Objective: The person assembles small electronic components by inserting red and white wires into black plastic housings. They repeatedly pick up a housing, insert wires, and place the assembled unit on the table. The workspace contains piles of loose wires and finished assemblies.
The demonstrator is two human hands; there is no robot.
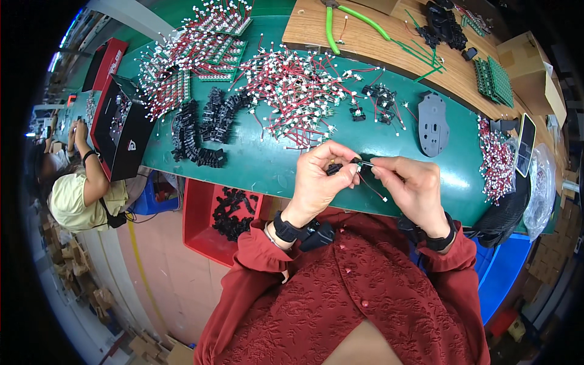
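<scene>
Both hands meet over the near edge of the green table. My left hand (321, 176) is closed, pinching a small black plastic part (334, 168) and a tiny green circuit board (357, 162) between thumb and fingers. My right hand (416, 187) is closed too, its thumb and forefinger on a thin grey rod-like piece (367, 163) that reaches to the board; its exact kind is too small to tell. Below the fingers dangles a thin dark-red wire with a white connector (384, 199).
Beyond my hands lie a heap of wired boards (292, 91), rows of black plastic parts (198, 137) and board panels (222, 61). A grey mouse-shaped shell (433, 125) and green-handled pliers (329, 30) are farther right. A red bin (194, 210) sits below; another person (82, 188) works at left.
</scene>
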